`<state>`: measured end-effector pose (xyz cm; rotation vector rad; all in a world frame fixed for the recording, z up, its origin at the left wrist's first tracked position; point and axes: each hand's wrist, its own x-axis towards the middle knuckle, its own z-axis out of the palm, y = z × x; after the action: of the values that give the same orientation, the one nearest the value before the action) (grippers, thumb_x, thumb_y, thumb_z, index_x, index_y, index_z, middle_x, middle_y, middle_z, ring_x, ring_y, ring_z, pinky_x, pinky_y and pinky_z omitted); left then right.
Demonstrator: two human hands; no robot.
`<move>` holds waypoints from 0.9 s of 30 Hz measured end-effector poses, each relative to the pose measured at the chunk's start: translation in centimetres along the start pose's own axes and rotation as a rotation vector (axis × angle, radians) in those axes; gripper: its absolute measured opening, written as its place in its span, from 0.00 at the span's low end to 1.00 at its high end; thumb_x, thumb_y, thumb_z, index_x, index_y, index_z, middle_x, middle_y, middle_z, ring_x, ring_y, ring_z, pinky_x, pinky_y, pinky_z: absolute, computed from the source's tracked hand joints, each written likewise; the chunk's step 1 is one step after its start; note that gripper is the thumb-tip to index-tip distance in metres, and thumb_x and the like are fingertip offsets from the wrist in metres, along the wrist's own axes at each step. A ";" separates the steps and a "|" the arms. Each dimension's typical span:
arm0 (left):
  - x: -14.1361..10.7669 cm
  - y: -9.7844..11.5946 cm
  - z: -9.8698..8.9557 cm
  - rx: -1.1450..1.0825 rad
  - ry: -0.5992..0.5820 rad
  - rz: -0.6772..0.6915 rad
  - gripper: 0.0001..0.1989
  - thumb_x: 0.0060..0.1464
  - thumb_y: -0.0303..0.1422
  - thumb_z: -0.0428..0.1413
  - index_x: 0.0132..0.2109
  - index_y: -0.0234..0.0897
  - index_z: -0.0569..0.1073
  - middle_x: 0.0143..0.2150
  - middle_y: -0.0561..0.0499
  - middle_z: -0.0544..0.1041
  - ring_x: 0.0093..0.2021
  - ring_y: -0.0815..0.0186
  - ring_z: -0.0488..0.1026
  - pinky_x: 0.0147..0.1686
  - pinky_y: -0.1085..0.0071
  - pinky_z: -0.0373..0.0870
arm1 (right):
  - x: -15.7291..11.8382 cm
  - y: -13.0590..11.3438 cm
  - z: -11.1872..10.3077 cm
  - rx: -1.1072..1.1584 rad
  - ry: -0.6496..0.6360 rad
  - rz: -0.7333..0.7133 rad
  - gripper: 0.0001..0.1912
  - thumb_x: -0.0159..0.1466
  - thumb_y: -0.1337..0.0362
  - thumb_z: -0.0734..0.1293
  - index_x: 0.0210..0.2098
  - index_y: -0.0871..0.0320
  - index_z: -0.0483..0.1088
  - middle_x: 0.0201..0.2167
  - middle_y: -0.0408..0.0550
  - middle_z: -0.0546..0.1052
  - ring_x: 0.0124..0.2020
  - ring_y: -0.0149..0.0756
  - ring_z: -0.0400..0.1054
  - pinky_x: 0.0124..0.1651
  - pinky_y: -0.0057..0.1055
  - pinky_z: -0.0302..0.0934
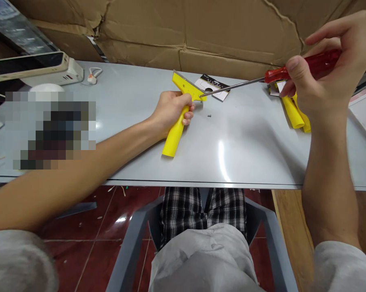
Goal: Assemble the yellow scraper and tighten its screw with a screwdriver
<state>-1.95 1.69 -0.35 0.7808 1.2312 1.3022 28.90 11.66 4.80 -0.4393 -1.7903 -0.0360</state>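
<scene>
While your left hand point(170, 111) grips a yellow plastic scraper point(174, 136) above the bench, its fingers point(188, 108) closed around the handle, your right hand point(325, 69) holds a red-handled steel screwdriver point(316, 61) between thumb and curled fingers point(331, 34), the shaft's tip touching the scraper's flat yellow head. A tiny metal screw point(209, 115) lies just off that head on the pale grey bench point(249, 154), and a black-and-white card point(212, 87) sits beyond it. More yellow plastic handles point(294, 113) lie under your right hand. Creased brown cardboard point(183, 36) lines the far edge, a phone point(24, 67) rests on a white box point(70, 71) at far left, and a grey plastic chair point(125, 251) stands on red tiles point(73, 219).
</scene>
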 end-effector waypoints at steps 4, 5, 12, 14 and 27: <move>-0.1 0.0 0.1 -0.013 0.004 0.004 0.14 0.52 0.22 0.63 0.33 0.41 0.66 0.26 0.55 0.73 0.18 0.77 0.62 0.14 0.79 0.55 | 0.0 0.4 0.0 0.140 -0.080 -0.092 0.36 0.58 0.30 0.78 0.56 0.44 0.82 0.48 0.45 0.76 0.43 0.39 0.77 0.34 0.36 0.68; -0.1 0.0 0.1 -0.016 0.004 0.007 0.14 0.52 0.22 0.63 0.33 0.41 0.66 0.25 0.55 0.72 0.18 0.77 0.62 0.14 0.79 0.55 | 0.0 0.5 0.1 0.160 -0.065 -0.080 0.36 0.57 0.31 0.79 0.56 0.44 0.82 0.46 0.45 0.76 0.37 0.37 0.76 0.28 0.34 0.65; -0.3 0.0 0.3 -0.021 0.015 0.010 0.12 0.52 0.20 0.61 0.32 0.40 0.66 0.25 0.55 0.73 0.18 0.77 0.63 0.14 0.80 0.55 | -0.1 0.0 0.3 0.090 -0.007 0.013 0.24 0.59 0.40 0.81 0.43 0.50 0.80 0.33 0.45 0.73 0.27 0.35 0.72 0.16 0.31 0.50; -0.3 0.1 0.4 -0.028 0.018 0.005 0.13 0.52 0.20 0.61 0.32 0.40 0.66 0.25 0.55 0.73 0.18 0.77 0.62 0.14 0.80 0.55 | 0.1 -0.2 0.1 0.145 -0.040 0.022 0.28 0.53 0.41 0.85 0.44 0.49 0.80 0.42 0.48 0.77 0.37 0.39 0.75 0.20 0.32 0.60; -0.5 0.2 0.5 -0.044 0.030 -0.003 0.12 0.54 0.19 0.60 0.33 0.39 0.67 0.25 0.55 0.73 0.17 0.77 0.62 0.13 0.81 0.54 | 0.2 -1.0 -0.4 0.046 -0.085 0.011 0.23 0.62 0.40 0.81 0.47 0.46 0.82 0.45 0.45 0.77 0.41 0.38 0.77 0.30 0.33 0.70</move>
<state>-1.42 1.37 0.10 0.7298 1.2227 1.3389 28.96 10.64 5.28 -0.4231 -1.8680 0.0325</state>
